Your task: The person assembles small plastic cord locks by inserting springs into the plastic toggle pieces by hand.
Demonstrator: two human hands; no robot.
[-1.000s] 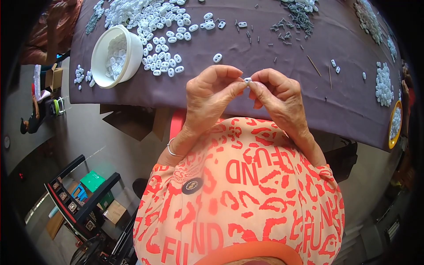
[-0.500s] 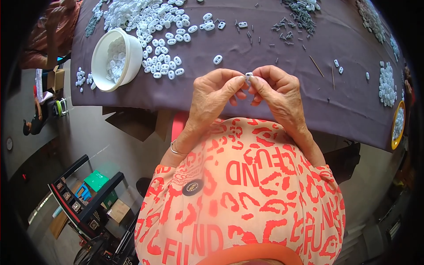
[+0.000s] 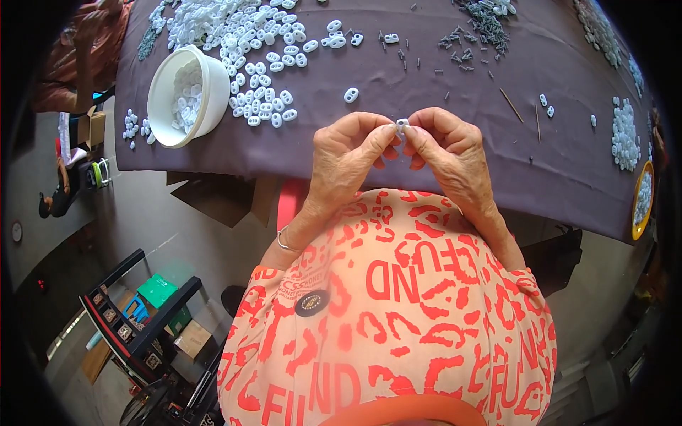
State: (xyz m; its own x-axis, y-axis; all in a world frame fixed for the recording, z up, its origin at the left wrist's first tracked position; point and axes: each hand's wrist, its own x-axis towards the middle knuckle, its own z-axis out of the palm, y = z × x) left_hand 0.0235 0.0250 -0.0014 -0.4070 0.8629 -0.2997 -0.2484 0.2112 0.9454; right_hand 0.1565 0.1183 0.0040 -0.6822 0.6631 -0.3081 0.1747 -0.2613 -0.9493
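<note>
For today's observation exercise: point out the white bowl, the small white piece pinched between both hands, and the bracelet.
white bowl (image 3: 165, 99), head view, on its rim.
small white piece (image 3: 402, 125), head view, on its exposed top.
bracelet (image 3: 283, 242), head view, on the band at the left wrist.

The worktop (image 3: 455, 142) is covered by a dark purple cloth (image 3: 213, 153). A white bowl (image 3: 186, 96) holding white plastic pieces is set near its left edge. A heap of white pieces (image 3: 249, 42) is spread beside it, and one single piece (image 3: 351, 94) is set apart. Small dark pins (image 3: 476, 28) are scattered further right, near two thin sticks (image 3: 522, 113).
</note>
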